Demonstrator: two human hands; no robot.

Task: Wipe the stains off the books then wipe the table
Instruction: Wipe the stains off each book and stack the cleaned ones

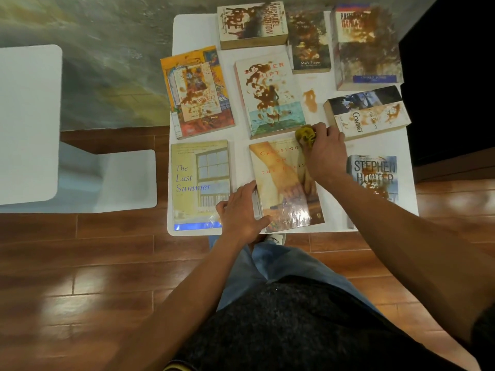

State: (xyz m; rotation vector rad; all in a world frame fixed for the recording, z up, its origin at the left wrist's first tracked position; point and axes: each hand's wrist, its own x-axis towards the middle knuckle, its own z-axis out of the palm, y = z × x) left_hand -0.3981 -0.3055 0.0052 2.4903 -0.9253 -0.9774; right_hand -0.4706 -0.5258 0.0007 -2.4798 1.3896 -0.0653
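1. Left hand (241, 210) sits at the table's (407, 183) near edge, fingers spread wide and flat, pinning the near-left corner of the Crossing book (284, 183). It grips nothing, just presses. Good way to work it: keep that pressure on so the cover can't slide w/ each stroke.
2. Right hand (325, 153) is at the book's far-right corner, fingers curled tight round a bunched yellow cloth (305, 135). Cloth touches the cover near the far edge. My read: the wipe on this book is in hand, nearly done, since the cover looks mostly clean.
3. Tip: short strokes toward the table's middle, refold the cloth to a clean face, or it may smear brown onto the next cover.
4. The Last Summer book (201, 183), near-left corner of the table, looks clean too.
5. Stephen Hunter book (375, 180), near-right, has a brown stain; its near end is hidden by the right forearm.
6. Mid row: orange book (197, 92) at the left edge, pale swimmer book (269, 95) centre, Contact book (367, 113) at the right edge, all stained. A brown smear (310, 99) lies on the bare table btw the last two.
7. Far edge: Crichton book (251, 25), Mark Twain book (310, 41), thick far-right book (367, 46), heavily stained; that last title is unreadable.
8. Can't tell how soiled the cloth's underside is, nor whether stains sit under the right palm.
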